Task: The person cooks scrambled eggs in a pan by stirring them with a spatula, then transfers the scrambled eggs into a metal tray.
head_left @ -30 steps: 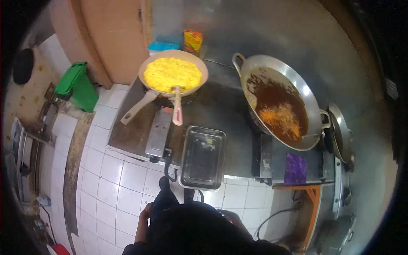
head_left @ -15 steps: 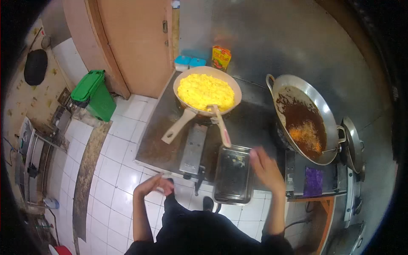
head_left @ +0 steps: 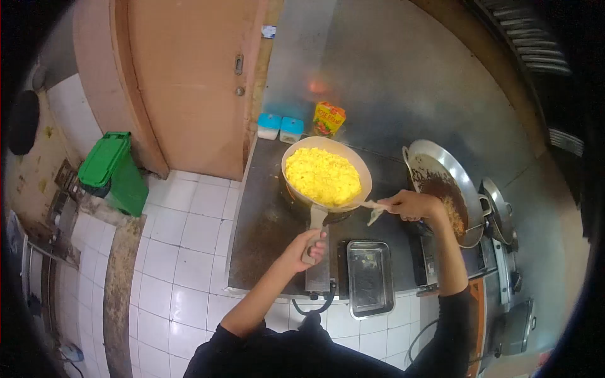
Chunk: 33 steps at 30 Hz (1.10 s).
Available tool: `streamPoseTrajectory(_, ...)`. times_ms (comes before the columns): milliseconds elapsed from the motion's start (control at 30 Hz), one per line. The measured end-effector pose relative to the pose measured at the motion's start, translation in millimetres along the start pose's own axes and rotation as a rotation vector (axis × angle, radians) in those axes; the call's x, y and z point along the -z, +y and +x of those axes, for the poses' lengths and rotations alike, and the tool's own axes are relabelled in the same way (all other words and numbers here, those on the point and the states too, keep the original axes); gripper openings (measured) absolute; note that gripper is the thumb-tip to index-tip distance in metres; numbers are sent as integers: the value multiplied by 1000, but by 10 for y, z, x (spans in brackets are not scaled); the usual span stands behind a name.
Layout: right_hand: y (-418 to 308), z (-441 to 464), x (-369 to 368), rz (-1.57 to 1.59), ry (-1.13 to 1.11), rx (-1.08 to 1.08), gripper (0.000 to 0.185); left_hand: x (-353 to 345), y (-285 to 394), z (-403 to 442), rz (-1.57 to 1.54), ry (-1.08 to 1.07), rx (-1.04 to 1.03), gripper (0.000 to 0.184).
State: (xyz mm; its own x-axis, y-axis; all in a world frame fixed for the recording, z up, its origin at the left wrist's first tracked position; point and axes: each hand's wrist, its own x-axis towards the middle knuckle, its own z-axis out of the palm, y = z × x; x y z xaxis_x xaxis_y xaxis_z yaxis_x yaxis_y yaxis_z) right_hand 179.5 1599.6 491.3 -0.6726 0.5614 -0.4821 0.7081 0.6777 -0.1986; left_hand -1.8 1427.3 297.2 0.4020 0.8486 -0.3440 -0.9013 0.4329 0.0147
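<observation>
My left hand (head_left: 307, 249) is wrapped round the handle of a beige frying pan (head_left: 365, 169), which sits on the stove. Yellow scrambled egg (head_left: 321, 176) fills much of the pan. My right hand (head_left: 409, 205) grips the handle of a light-coloured spatula (head_left: 373, 205), whose far end lies at the pan's right front edge by the egg. Below and right of the pan is a metal tray (head_left: 370, 277) with a few small bits in it. Behind my right forearm stands a large wok (head_left: 435, 151) with dark oil and orange food frying.
Two blue-lidded containers (head_left: 269, 124) and a yellow packet (head_left: 328, 118) stand behind the pan. Another metal pan (head_left: 498, 208) is right of the wok. A green bin (head_left: 120, 173) stands on the tiled floor at the left, near a door (head_left: 186, 82).
Both hands have risen from near my body. The left has taken hold of the pan handle, the right the spatula, which now points right. The camera view has shifted.
</observation>
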Motion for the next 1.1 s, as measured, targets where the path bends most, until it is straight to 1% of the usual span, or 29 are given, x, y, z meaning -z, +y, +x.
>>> streamPoseTrajectory(67, -100, 12, 84, 306, -265, -195, 39, 42, 27, 54, 13, -266, 62, 18)
streamPoseTrajectory(100, -53, 126, -55, 543, -278, -124, 36, 50, -10, 88, -22, -164, 37, 17)
streamPoseTrajectory(133, -55, 224, -184, 543, -275, -130, 36, 58, -23, 107, -22, -169, 43, 17)
streamPoseTrajectory(200, -121, 442, -451, 399, -98, -169, 36, 116, -46, 140, -42, -179, 12, 17)
streamPoseTrajectory(267, -112, 597, -883, 6, 396, 214, 38, 97, -70, 147, -41, -170, -8, 18)
streamPoseTrajectory(300, -262, 625, -987, 5, 392, 211, 38, 95, -73, 149, -33, -138, -14, 18)
streamPoseTrajectory(367, -543, 688, -1155, 127, 506, -109, 40, 103, -91, 149, -22, -100, -15, 18)
streamPoseTrajectory(400, -543, 710, -1160, 133, 503, -110, 40, 104, -97, 146, -14, -115, -28, 18)
streamPoseTrajectory(467, -513, 799, -1119, 446, 481, -145, 40, 124, -87, 131, -3, -130, -50, 19)
streamPoseTrajectory(500, -454, 793, -1090, 769, 385, -197, 39, 125, -89, 134, 2, -124, -44, 19)
streamPoseTrajectory(533, -391, 755, -1031, 762, 384, -192, 39, 99, -86, 134, 5, -119, -36, 19)
streamPoseTrajectory(600, -264, 656, -940, 1108, 363, -189, 38, 74, -82, 129, 15, -109, -47, 19)
streamPoseTrajectory(633, -161, 729, -902, 1017, 412, -344, 38, 72, -97, 119, 25, -93, -52, 19)
streamPoseTrajectory(667, -43, 689, -845, 1063, 382, -270, 39, 86, -107, 124, 22, -91, -50, 19)
streamPoseTrajectory(733, 47, 691, -663, 1021, 256, -306, 42, 92, -88, 138, 46, -122, -33, 20)
streamPoseTrajectory(767, 31, 764, -636, 1020, 256, -303, 42, 90, -77, 139, 47, -124, -35, 20)
streamPoseTrajectory(833, 19, 980, -691, 544, 333, -184, 44, 81, -90, 140, 68, -83, -46, 22)
streamPoseTrajectory(867, 126, 1137, -815, 548, 334, -187, 44, 65, -96, 135, 70, -81, -42, 22)
streamPoseTrajectory(933, 324, 1477, -1096, -201, 669, 209, 44, 43, -85, 105, 82, -59, -39, 23)
streamPoseTrajectory(967, -235, 1059, -746, -29, 449, 65, 42, 42, -75, 105, 84, -56, -36, 23)
streamPoseTrajectory(1000, -344, 876, -620, -28, 448, 62, 42, 43, -78, 109, 80, -56, -29, 24)
streamPoseTrajectory(1067, -396, 620, -425, -71, 294, 92, 41, 41, -81, 111, 76, -60, -18, 24)
streamPoseTrajectory(1100, -465, 473, -269, -73, 295, 88, 41, 34, -86, 104, 91, -35, -11, 25)
